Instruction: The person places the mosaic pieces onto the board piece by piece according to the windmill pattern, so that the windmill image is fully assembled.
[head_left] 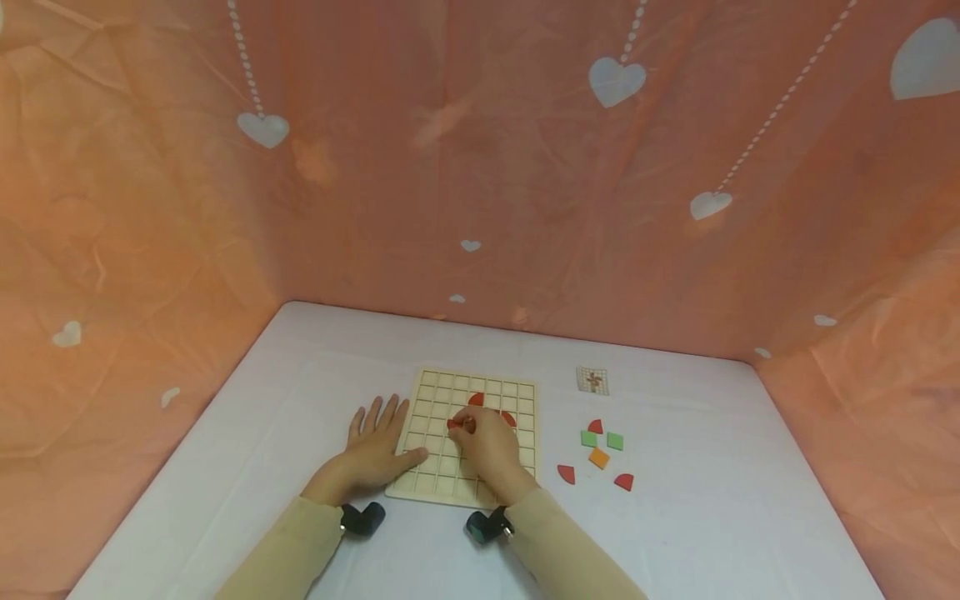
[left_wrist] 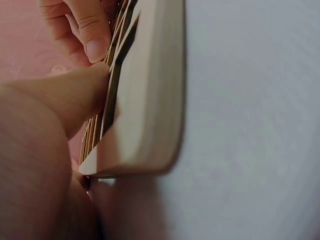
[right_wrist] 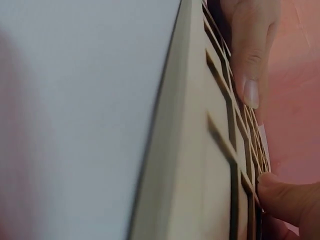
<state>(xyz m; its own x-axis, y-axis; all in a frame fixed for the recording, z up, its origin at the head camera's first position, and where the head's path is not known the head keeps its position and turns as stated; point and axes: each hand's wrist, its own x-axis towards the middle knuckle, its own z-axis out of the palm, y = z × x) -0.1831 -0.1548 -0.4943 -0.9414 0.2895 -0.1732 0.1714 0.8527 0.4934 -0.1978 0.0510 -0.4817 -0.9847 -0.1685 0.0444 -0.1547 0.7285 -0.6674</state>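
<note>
Board lies flat on the table before us. Our left hand is spread, gripping nothing, thumb on its left side, likely steadying it. Our right hand pinches a red piece near its middle, fingertips nearly closed, presumably for fine alignment.

Head view: soft, moderate light; cloth brighter and warmer at left, duller at back. Faint, soft-edged shadows on table beside sleeves. Card: print indistinct. Wrist views: dimmer, cooler; table blurred, near edge of board soft, shadow below its corner; pink cloth out of focus.
</note>
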